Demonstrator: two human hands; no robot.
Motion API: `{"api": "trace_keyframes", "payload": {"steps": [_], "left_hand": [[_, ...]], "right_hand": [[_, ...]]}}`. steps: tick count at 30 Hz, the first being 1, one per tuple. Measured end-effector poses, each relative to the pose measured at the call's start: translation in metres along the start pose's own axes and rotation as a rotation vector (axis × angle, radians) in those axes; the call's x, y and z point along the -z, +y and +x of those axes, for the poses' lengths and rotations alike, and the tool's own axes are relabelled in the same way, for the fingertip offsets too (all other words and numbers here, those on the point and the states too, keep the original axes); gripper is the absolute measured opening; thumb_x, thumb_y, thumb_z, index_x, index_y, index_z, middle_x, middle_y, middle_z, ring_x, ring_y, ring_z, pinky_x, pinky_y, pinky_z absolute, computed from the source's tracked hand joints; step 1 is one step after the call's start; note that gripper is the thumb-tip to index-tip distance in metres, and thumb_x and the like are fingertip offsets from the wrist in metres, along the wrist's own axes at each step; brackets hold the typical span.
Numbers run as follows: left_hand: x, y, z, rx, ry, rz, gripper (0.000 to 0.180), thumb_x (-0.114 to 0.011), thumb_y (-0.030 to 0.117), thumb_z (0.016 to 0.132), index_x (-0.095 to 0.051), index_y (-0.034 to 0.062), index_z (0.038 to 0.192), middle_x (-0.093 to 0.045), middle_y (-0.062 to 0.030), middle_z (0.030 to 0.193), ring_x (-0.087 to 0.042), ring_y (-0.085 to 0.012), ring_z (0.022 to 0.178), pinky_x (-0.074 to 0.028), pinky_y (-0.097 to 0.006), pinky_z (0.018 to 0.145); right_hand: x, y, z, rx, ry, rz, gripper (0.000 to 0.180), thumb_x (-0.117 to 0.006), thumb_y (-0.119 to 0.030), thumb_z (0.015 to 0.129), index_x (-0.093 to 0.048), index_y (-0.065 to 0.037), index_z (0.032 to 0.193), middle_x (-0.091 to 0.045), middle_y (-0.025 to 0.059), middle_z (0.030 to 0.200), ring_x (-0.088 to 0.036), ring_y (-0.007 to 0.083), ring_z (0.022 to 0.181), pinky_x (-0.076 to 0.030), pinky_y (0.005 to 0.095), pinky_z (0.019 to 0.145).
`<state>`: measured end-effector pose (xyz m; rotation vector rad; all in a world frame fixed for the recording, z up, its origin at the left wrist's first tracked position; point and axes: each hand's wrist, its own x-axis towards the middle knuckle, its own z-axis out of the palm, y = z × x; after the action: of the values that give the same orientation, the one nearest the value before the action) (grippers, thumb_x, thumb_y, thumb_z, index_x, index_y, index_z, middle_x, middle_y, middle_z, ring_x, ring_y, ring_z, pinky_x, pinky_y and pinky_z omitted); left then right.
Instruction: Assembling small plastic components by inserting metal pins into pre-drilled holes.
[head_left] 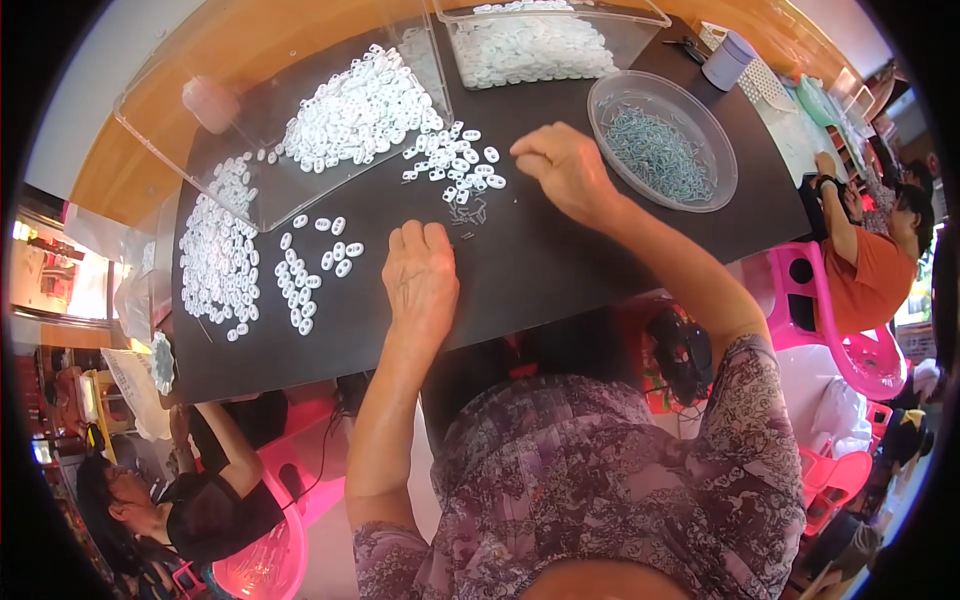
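My left hand (420,275) rests low over the dark table, back upward, its fingers curled under; whatever they may hold is hidden. My right hand (565,172) is held with thumb and fingers pinched together, and I cannot make out anything between them. Just left of it lies a loose group of small white oval plastic pieces (470,158) with two holes each. A few small dark screws (468,212) are scattered between my hands. To the left of my left hand, more white oval pieces (297,285) form a small cluster.
A round clear tray (728,165) of greyish screws stands right of my right hand. Two clear bins (290,215) of white pieces are at the back. A big heap (215,265) lies far left. A lidded container (729,60) stands back right. Other people sit at both sides.
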<state>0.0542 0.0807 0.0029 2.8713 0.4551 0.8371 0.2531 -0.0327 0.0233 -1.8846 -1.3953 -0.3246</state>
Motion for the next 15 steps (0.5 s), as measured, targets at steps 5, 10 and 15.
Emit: {"api": "trace_keyframes", "payload": {"steps": [5, 10, 15], "left_hand": [[-0.001, -0.001, -0.004, -0.043, 0.011, 0.089, 0.012, -0.055, -0.003, 0.066, -0.048, 0.0007, 0.075, -0.046, -0.0151, 0.078, -0.049, -0.0292, 0.073, -0.045, -0.038, 0.063], [0.002, 0.002, -0.011, -0.031, -0.013, 0.083, 0.012, -0.056, -0.003, 0.072, -0.049, 0.0013, 0.081, -0.046, -0.0151, 0.081, -0.050, -0.0314, 0.078, -0.045, -0.040, 0.064], [0.006, 0.000, -0.010, -0.097, -0.040, 0.065, 0.010, -0.052, -0.004, 0.073, -0.051, 0.0002, 0.083, -0.047, -0.0144, 0.080, -0.050, -0.0307, 0.078, -0.045, -0.039, 0.065]], "right_hand": [[-0.010, -0.026, -0.022, -0.037, -0.039, 0.120, 0.007, -0.063, -0.006, 0.076, -0.065, -0.003, 0.082, -0.062, 0.0094, 0.077, -0.056, 0.0263, 0.075, -0.046, 0.0358, 0.067], [-0.013, -0.031, -0.030, 0.027, -0.005, 0.085, 0.007, -0.064, -0.004, 0.075, -0.064, -0.002, 0.082, -0.060, 0.0087, 0.073, -0.055, 0.0262, 0.072, -0.045, 0.0358, 0.064], [-0.010, -0.033, -0.029, -0.020, -0.028, 0.088, 0.006, -0.063, -0.004, 0.076, -0.064, -0.002, 0.082, -0.060, 0.0088, 0.074, -0.055, 0.0260, 0.073, -0.045, 0.0353, 0.065]]}}
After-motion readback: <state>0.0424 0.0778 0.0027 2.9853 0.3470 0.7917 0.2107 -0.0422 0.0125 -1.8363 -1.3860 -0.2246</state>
